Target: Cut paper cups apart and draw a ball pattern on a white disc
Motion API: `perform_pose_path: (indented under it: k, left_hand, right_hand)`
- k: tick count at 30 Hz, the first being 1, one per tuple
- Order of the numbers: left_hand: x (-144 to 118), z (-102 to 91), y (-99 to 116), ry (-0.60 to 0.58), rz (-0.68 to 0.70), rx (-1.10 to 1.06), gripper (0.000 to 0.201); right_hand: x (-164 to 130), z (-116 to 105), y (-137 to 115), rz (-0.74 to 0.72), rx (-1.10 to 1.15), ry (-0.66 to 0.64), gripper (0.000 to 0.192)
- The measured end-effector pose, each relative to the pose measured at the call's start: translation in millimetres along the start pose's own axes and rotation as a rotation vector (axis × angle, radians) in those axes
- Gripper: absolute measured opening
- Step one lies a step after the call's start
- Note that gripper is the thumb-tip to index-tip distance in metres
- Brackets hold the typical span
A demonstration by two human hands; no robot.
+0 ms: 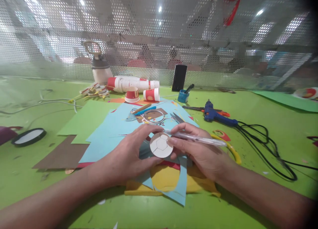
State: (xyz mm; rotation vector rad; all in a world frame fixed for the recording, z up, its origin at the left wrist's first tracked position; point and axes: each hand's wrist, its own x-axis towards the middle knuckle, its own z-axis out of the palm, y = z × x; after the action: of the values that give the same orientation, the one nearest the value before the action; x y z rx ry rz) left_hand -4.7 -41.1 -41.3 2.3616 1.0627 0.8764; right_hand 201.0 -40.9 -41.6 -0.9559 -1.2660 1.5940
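Note:
A white round paper piece (159,149) with a black hexagon and short lines drawn on it is held up before me. My left hand (134,149) curves around its left side, fingers above and thumb below. In my right hand (196,146) lies a clear pen (201,138), its tip end pointing left; the thumb of that hand touches the piece's right edge. Below the hands are a light blue sheet with a round cut-out (182,186) and yellow paper (165,179). Whether the white piece is flat or a cup's base, I cannot tell.
Light blue paper (99,143), green sheets (84,114) and brown card (58,154) overlap on the green table. Ahead are a tape ring (162,118), paper cups (151,94), a blue jar (183,96) and a phone (179,77). A corded blue glue gun (211,112) lies right.

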Motion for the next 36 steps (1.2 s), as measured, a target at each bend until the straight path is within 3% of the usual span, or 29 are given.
perform_pose_path:
  k: [6,9,13,18,25,36]
  left_hand:
    - [2,0.4,-2,-0.001,0.006,-0.034,0.045]
    - [1,-0.5,-3,-0.028,-0.046,-0.041,0.048]
    - [0,-2.4,-3,-0.092,-0.109,-0.061,0.051]
    - [2,-4.1,-5,-0.182,-0.134,-0.059,0.046]
    - [7,-5.2,-3,-0.231,-0.206,-0.047,0.044]
    - [6,-4.9,-7,-0.212,-0.246,-0.042,0.042]
  right_hand:
    - [0,-2,-2,-0.017,-0.136,0.02,0.022]
    - [0,-5,-6,-0.12,-0.288,0.11,0.021]
    - [1,-7,-11,-0.226,-0.178,0.154,0.02]
    - [2,-5,-12,-0.173,-0.065,0.151,0.033]
    - [-2,-3,-1,-0.068,-0.175,0.023,0.015]
    - [-3,-4,3,-0.043,-0.267,-0.001,0.016]
